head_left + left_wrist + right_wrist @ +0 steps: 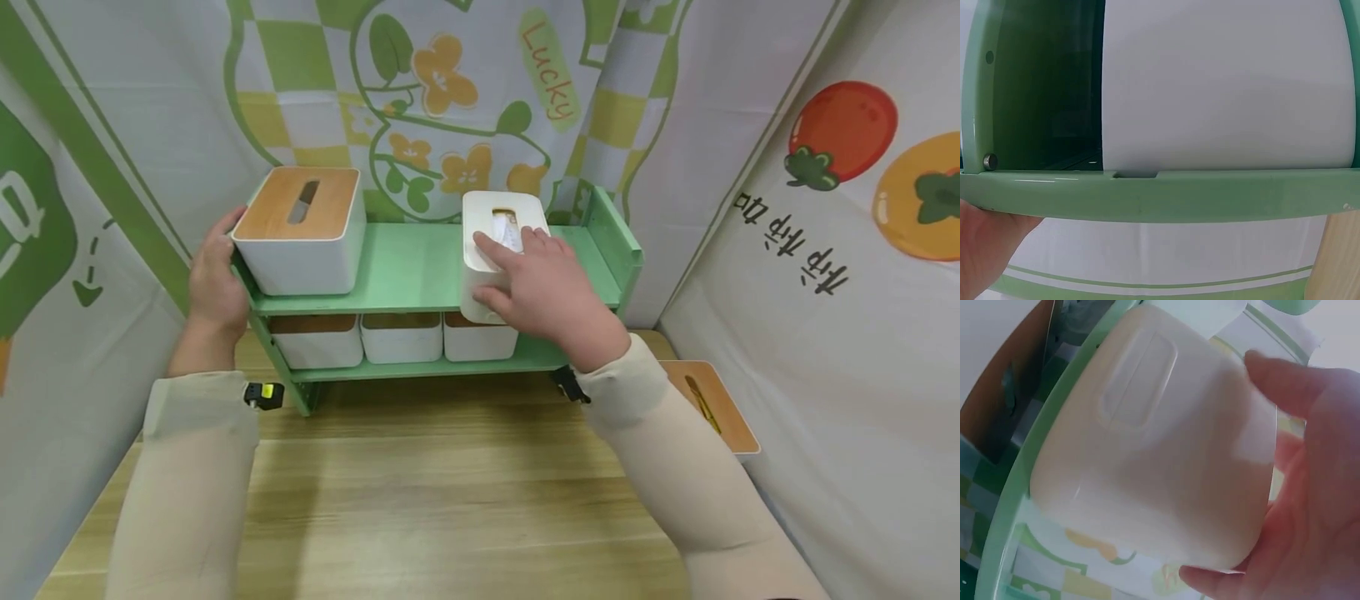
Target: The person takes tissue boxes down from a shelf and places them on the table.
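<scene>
My right hand grips a small white tissue box at the right of the green shelf rack's top board. The box overlaps the board's front edge, and something pale shows in its slot. In the right wrist view, fingers and thumb lie around the edges of its white face. My left hand rests against the rack's left end, beside a white tissue box with a wooden lid. The left wrist view shows part of that hand against the outside of the green side panel.
Three white boxes with wooden lids line the lower shelf, the middle one being a box. Another wooden-lidded box stands on the wooden table at the right, partly behind my right sleeve. Printed curtains surround the table.
</scene>
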Demonstrator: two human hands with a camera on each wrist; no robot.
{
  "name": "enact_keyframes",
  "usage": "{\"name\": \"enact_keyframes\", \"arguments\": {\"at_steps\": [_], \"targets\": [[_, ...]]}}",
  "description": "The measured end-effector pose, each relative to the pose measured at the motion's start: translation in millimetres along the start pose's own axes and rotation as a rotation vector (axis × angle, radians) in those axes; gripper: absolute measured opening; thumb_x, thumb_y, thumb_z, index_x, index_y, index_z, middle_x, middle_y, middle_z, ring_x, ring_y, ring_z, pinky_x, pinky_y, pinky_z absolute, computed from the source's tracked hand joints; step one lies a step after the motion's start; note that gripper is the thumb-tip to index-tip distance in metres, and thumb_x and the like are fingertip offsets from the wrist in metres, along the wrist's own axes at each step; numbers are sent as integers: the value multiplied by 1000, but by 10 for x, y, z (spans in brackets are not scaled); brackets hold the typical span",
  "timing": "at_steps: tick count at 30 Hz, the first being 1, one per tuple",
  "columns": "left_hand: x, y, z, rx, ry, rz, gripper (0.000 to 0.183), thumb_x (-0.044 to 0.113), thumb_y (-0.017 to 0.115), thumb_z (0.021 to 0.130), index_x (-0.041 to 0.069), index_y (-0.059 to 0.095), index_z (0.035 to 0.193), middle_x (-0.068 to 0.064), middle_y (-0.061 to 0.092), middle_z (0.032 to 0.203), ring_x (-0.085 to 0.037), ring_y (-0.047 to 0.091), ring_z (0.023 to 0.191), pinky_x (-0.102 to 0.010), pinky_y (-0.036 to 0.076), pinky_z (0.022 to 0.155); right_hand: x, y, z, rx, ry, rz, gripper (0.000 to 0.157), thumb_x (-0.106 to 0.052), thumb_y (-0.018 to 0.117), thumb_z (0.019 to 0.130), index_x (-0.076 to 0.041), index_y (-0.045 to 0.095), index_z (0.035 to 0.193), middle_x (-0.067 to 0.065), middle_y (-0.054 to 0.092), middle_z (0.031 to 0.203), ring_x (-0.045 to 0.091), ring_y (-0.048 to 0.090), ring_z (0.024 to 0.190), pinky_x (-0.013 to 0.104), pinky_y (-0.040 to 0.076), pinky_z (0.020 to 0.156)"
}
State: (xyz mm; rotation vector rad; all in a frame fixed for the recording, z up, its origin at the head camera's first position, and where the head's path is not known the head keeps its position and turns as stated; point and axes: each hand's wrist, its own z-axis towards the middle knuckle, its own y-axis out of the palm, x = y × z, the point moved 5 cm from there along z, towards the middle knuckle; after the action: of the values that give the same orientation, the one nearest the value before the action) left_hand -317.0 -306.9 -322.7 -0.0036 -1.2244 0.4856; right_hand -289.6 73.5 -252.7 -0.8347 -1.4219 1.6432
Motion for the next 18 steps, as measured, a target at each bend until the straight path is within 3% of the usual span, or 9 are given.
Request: {"name": "enact_keyframes", "arguments": {"at_steps": [4, 10, 18], "targets": [[-10, -1, 1, 3, -3, 2, 58, 35, 11, 103, 30, 31, 157, 7, 28, 160, -14, 23, 144, -35, 19, 113, 57, 10, -9, -2, -7, 13, 73, -60, 53, 96, -33, 28, 159, 33, 27, 153, 45, 22, 143, 54, 19, 114], [-8, -2, 1, 5, -4, 5, 58, 35, 11, 103, 32, 32, 157, 7, 28, 160, -13, 23, 144, -35, 19, 114, 74, 46, -17, -28, -17, 2, 65, -54, 52, 99, -32, 32, 158, 36, 24, 153, 48, 22, 142, 60, 30, 108], [-3, 7, 6, -3, -7, -17, 58, 34, 12, 103, 30, 31, 158, 7, 28, 160, -13, 23, 144, -34, 19, 114, 21, 5, -90, -55, -10, -16, 63, -53, 49, 101, -33, 31, 158, 36, 24, 153, 48, 22, 142, 58, 31, 108]]}}
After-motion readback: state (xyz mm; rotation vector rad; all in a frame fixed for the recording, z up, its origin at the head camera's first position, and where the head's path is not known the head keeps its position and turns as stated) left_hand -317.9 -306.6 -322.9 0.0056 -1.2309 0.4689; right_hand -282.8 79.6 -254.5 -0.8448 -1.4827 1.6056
